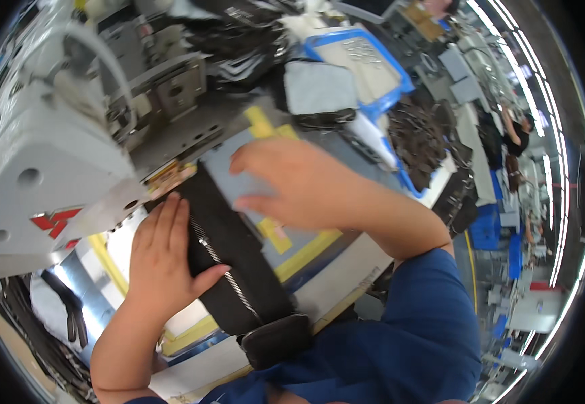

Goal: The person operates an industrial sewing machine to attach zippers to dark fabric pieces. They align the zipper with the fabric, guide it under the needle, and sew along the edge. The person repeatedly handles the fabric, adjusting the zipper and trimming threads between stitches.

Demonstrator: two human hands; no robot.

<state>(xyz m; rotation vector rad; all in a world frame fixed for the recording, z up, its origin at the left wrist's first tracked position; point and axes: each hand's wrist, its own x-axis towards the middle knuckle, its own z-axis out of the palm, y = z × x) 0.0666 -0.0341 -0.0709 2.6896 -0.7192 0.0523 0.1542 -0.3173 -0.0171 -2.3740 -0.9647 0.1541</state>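
Note:
A long black fabric piece (255, 269) with a silver metal zipper (235, 283) along it lies under the sewing machine head (56, 161), its far end by the needle area. My left hand (161, 259) rests flat on its left side, fingers stretched toward the machine and thumb reaching over the zipper. To the right, my right hand (296, 182) hovers over the grey work plate (228, 158), empty, thumb and fingers apart and slightly blurred. A small black pouch-like part (277, 340) is at the fabric's near end, against my body.
Yellow tape strips (309, 254) mark the plate. Beyond stand a blue-rimmed tray (390, 67) with small metal bits, a second tray with dark pieces (417, 138), a white-topped black bundle (319, 87) and black plastic bags (238, 44). Far right, a person (518, 135) works.

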